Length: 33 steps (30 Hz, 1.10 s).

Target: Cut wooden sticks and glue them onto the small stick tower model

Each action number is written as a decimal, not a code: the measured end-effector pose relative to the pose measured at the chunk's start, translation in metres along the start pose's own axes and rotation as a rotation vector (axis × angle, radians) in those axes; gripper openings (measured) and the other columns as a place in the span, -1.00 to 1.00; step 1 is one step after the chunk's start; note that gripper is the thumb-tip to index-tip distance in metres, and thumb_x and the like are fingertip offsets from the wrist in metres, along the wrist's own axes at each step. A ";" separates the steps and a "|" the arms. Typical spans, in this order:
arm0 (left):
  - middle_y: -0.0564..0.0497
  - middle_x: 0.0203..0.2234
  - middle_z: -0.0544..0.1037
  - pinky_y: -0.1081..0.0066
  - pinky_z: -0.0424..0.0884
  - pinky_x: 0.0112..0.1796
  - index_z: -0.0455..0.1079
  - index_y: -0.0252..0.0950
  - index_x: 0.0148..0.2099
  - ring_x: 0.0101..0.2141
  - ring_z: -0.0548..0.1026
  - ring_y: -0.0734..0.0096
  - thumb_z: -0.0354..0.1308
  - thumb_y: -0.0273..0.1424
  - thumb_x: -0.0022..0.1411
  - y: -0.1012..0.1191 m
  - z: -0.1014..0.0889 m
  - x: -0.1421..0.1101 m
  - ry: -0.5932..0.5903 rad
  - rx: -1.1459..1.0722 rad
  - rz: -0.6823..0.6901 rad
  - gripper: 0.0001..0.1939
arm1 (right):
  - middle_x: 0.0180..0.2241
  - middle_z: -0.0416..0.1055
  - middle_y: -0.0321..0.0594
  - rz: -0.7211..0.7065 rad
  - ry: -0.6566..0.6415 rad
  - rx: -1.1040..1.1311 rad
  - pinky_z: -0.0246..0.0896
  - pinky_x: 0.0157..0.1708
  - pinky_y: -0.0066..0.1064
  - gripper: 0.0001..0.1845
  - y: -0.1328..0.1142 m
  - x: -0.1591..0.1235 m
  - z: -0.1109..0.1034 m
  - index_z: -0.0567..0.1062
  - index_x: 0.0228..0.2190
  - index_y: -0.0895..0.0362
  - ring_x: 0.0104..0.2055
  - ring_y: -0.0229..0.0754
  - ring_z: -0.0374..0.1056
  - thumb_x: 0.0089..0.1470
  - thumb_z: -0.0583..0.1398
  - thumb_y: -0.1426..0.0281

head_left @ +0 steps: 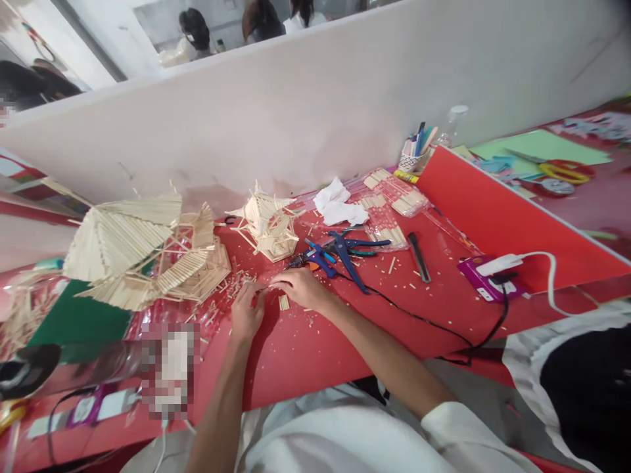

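My left hand and my right hand meet over the red table, fingertips close together. The fingers of both are closed in a pinch; whatever is between them is too small to make out. A small flat piece of joined wooden sticks lies just below my right fingers. Broken stick bits are scattered beside my left hand. Behind the hands stands a small stick-built model with a pointed roof. A blue glue gun and a blue-handled cutting tool lie beyond my right hand.
A larger stick-built model stands at left. Farther right are bagged sticks, crumpled tissue, a dark knife-like tool, and a purple power strip with cords. A red board leans at right. A low white partition borders the back.
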State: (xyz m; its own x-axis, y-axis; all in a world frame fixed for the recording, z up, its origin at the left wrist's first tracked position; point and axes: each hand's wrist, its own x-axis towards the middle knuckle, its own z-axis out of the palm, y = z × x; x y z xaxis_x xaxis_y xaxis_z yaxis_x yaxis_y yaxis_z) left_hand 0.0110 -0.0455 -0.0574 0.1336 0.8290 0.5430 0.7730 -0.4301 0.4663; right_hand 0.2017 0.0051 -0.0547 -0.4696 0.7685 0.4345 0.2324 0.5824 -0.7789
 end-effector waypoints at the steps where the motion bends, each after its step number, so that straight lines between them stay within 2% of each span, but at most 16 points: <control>1: -0.03 -0.35 0.57 0.36 0.48 -0.23 0.46 -0.24 -0.20 -0.30 0.53 0.34 0.06 -0.39 0.40 0.001 0.000 0.000 -0.006 0.015 0.001 -0.84 | -0.23 0.64 -0.19 -0.011 -0.005 -0.014 0.29 -0.14 -0.43 -0.81 0.000 0.000 0.000 0.66 -0.20 0.05 -0.19 -0.16 0.54 0.27 0.22 0.45; 6: -0.02 -0.35 0.59 0.36 0.46 -0.18 0.47 -0.23 -0.23 -0.28 0.55 0.33 0.07 -0.47 0.37 0.005 -0.002 0.001 0.045 0.152 0.095 -0.84 | -0.25 0.64 -0.18 -0.049 -0.026 -0.092 0.29 -0.19 -0.43 -0.82 -0.007 0.000 -0.004 0.66 -0.21 0.05 -0.22 -0.15 0.53 0.27 0.22 0.43; 11: -0.01 -0.33 0.59 0.40 0.43 -0.19 0.45 -0.23 -0.20 -0.29 0.54 0.36 0.10 -0.52 0.35 0.011 -0.001 0.002 0.128 0.212 0.168 -0.88 | -0.27 0.64 -0.18 -0.032 0.018 -0.092 0.27 -0.23 -0.42 -0.82 -0.013 -0.001 -0.006 0.65 -0.19 0.06 -0.25 -0.15 0.52 0.26 0.22 0.46; 18: -0.02 -0.35 0.50 0.38 0.41 -0.23 0.35 -0.24 -0.19 -0.28 0.48 0.31 0.02 -0.56 0.35 0.011 0.004 0.006 0.029 0.152 0.153 -0.86 | -0.28 0.63 -0.18 -0.014 0.046 -0.056 0.25 -0.23 -0.43 -0.85 -0.008 -0.003 -0.002 0.64 -0.24 0.05 -0.26 -0.16 0.51 0.27 0.22 0.43; 26: -0.05 -0.33 0.42 0.33 0.40 -0.22 0.27 -0.23 -0.17 -0.28 0.42 0.27 -0.06 -0.55 0.36 0.002 0.005 0.001 -0.024 0.151 0.132 -0.86 | -0.24 0.65 -0.20 0.060 0.089 0.148 0.31 -0.19 -0.46 -0.82 -0.005 -0.002 0.002 0.66 -0.24 0.07 -0.21 -0.18 0.56 0.27 0.21 0.44; 30: -0.09 -0.30 0.41 0.34 0.38 -0.28 0.26 -0.24 -0.15 -0.28 0.43 0.22 -0.08 -0.59 0.32 -0.001 0.001 -0.002 -0.093 0.269 0.168 -0.83 | -0.36 0.64 -0.20 0.134 0.115 0.202 0.29 -0.29 -0.45 -0.79 -0.009 -0.002 0.005 0.66 -0.33 0.11 -0.33 -0.19 0.53 0.26 0.23 0.34; 33: -0.09 -0.31 0.41 0.34 0.37 -0.31 0.26 -0.24 -0.16 -0.30 0.44 0.21 -0.08 -0.64 0.27 0.000 -0.002 -0.004 -0.154 0.314 0.183 -0.78 | -0.45 0.59 -0.22 0.221 0.142 0.224 0.27 -0.35 -0.44 -0.70 -0.009 -0.003 0.007 0.63 -0.41 0.13 -0.41 -0.19 0.49 0.24 0.24 0.22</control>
State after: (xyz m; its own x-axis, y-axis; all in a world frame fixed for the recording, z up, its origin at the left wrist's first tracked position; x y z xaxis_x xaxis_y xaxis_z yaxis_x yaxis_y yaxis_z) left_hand 0.0090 -0.0500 -0.0580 0.3598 0.8028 0.4756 0.8766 -0.4654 0.1224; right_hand 0.1947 -0.0046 -0.0519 -0.3016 0.9080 0.2907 0.1152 0.3374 -0.9343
